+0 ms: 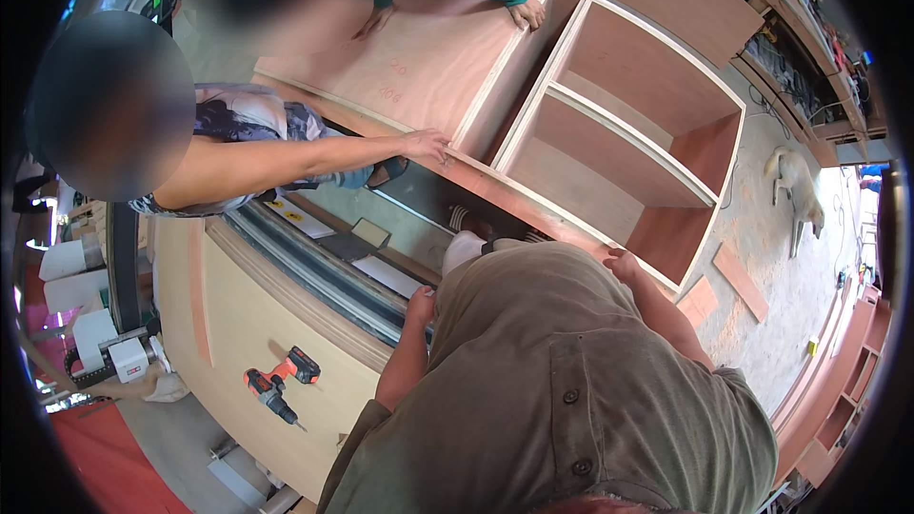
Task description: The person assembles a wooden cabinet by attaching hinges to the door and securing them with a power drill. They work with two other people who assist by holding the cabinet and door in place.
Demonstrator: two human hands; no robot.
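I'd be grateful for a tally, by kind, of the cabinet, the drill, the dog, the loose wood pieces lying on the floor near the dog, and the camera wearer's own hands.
Cabinet: 1
Drill: 1
Dog: 1
Loose wood pieces near the dog: 2
Wearer's hands, left hand and right hand: 2
Total: 7

An orange-and-black cordless drill point(279, 383) is lying on a pale plywood sheet point(238, 305), and a narrow reddish strip point(198, 295) is resting there too. A small white box point(128, 359) is sitting past its edge. I'm spotting a pale dog point(800, 188) on the concrete floor point(757, 228), where 2 loose boards point(741, 281) are lying nearby
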